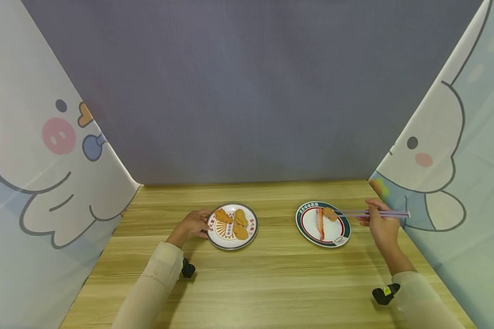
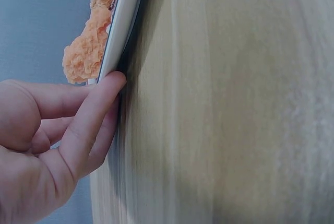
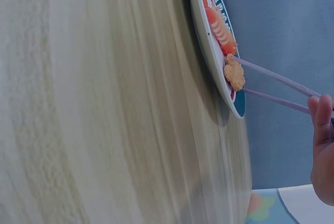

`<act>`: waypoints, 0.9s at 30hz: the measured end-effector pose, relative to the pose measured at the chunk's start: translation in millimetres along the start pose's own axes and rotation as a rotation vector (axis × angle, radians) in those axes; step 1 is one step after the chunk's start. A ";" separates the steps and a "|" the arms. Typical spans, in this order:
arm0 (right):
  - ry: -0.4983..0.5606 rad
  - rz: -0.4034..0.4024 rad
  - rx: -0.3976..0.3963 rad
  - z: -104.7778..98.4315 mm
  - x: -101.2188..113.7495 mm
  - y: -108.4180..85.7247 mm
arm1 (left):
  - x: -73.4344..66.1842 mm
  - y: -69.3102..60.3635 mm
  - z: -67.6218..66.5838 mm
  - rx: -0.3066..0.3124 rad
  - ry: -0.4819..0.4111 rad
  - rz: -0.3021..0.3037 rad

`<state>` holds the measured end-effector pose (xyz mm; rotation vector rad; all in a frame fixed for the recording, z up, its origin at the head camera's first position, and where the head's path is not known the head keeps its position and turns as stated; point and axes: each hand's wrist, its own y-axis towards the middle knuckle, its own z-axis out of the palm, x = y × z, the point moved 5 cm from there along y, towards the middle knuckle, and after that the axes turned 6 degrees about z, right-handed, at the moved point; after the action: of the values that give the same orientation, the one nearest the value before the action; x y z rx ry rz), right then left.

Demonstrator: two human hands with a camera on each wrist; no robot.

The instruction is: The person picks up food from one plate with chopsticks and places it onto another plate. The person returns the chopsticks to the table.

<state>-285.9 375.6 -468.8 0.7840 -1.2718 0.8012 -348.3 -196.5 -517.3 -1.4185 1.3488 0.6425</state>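
At the left edge of a white plate [image 1: 214, 240] with red lettering, my left hand [image 1: 193, 224] pinches the rim; the left wrist view shows the fingertips at the plate's edge. Several golden fried chicken pieces [image 1: 240, 232] lie on this plate. My right hand [image 1: 380, 224] holds a pair of light purple chopsticks [image 1: 393, 214]. Their tips are on either side of a small fried chicken piece [image 3: 234, 74] on the green-rimmed plate [image 1: 301, 228]. Beside that piece lies an orange-and-white shrimp [image 1: 320, 225].
Both plates stand on a wood-grain table [image 1: 267, 278], with a stretch of tabletop between them. A grey cloth wall [image 1: 247, 91] rises behind the table. Printed cartoon panels [image 1: 428, 137] close in both sides. A small black device [image 1: 384, 294] sits at each wrist.
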 end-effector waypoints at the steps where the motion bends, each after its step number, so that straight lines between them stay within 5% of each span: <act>1: -0.012 -0.003 0.000 -0.2 -0.2 -0.1 | -0.1 0.2 -0.1 -0.001 -0.003 -0.002; 9: -0.038 -0.007 0.019 2.3 1.7 -2.2 | 0.5 1.3 -1.0 -0.002 -0.016 -0.008; 17: -0.065 -0.112 0.029 14.1 19.3 -13.9 | 0.0 1.3 -1.5 -0.002 -0.006 0.003; 27: 0.002 -0.074 -0.024 12.7 12.9 -11.4 | -1.4 -0.6 0.2 -0.001 -0.011 -0.004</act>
<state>-280.9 359.9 -455.0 0.8060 -1.2415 0.7264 -348.0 -195.8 -515.9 -1.4162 1.3371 0.6481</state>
